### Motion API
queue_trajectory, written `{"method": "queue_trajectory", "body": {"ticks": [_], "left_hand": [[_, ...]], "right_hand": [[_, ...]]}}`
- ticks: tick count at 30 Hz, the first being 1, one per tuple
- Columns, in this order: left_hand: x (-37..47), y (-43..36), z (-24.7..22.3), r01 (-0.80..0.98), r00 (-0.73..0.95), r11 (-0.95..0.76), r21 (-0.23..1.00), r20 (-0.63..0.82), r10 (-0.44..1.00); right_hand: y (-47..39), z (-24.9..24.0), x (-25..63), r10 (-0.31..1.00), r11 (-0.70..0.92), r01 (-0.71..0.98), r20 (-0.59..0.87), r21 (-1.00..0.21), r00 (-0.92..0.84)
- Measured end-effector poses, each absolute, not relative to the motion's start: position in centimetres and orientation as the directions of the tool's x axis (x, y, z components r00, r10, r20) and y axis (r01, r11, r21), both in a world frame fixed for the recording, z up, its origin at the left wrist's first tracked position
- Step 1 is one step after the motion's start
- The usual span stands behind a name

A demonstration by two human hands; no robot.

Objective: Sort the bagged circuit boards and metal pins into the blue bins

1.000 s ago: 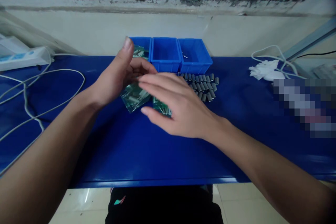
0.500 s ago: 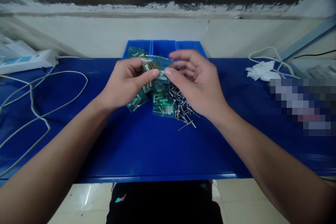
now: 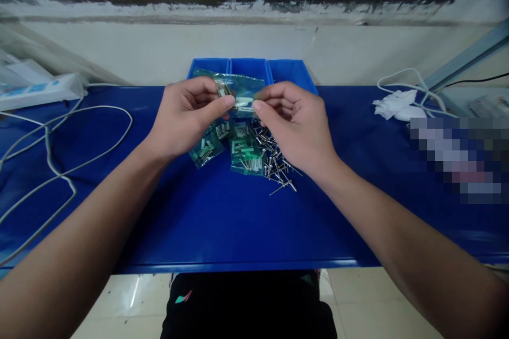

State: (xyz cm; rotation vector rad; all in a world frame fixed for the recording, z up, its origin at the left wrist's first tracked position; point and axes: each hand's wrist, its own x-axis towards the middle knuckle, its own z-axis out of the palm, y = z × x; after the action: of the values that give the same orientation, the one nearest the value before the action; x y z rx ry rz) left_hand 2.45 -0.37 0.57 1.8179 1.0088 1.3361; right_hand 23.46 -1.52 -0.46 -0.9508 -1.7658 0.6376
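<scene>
My left hand (image 3: 178, 116) and right hand (image 3: 300, 122) pinch a clear plastic parts bag (image 3: 242, 87) above the blue surface (image 3: 199, 228), near loose rivets (image 3: 278, 167). I judge it's being worked flat; next calls for an even, two-sided grip.

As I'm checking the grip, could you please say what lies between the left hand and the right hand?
The head view shows a greenish plastic bag of small parts there, held by the left hand and the right hand.
</scene>
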Motion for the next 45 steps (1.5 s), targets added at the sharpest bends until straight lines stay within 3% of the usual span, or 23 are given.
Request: {"method": "queue_trajectory", "body": {"ticks": [6,9,13,17,23,28,33,45], "left_hand": [[0.1,0.4,0.7,0.521,-0.097,-0.564,0.641,0.701,0.706],[-1.2,0.2,1.1,0.719,-0.066,-0.476,0.507,0.731,0.679],[-1.7,0.6,0.5,0.855,0.08,-0.381,0.351,0.637,0.767],[-1.5,1.2,-1.2,0.899,0.093,-0.282,0.336,0.481,0.872],[-1.2,1.1,-1.9,0.904,0.121,-0.284,0.32,0.445,0.887],[-0.7,1.0,-1.3,0.927,0.178,-0.308,0.215,0.47,0.864],[-0.2,0.3,-0.8,0.955,0.238,-0.282,0.086,0.343,0.909],[-0.8,1.0,-1.5,0.935,0.265,-0.326,0.136,0.342,0.902]], "right_hand": [[-1.5,-0.7,23.4,0.827,0.558,0.386,0.527,-0.734,-0.194],[-1.6,-0.6,23.7,0.816,0.577,0.471,0.49,-0.667,-0.307],[-1.8,-0.8,24.1,0.73,0.683,0.577,0.388,-0.448,-0.563],[-1.9,-1.4,24.3,0.665,0.742,0.587,0.245,-0.324,-0.706],[-1.8,-1.6,24.3,0.653,0.748,0.584,0.195,-0.316,-0.732],[-2.1,-1.5,24.3,0.65,0.746,0.587,0.157,-0.315,-0.743],[-2.5,-1.4,24.2,0.654,0.722,0.598,0.059,-0.348,-0.755],[-2.6,-1.8,23.7,0.711,0.677,0.65,0.078,-0.345,-0.699]]}}
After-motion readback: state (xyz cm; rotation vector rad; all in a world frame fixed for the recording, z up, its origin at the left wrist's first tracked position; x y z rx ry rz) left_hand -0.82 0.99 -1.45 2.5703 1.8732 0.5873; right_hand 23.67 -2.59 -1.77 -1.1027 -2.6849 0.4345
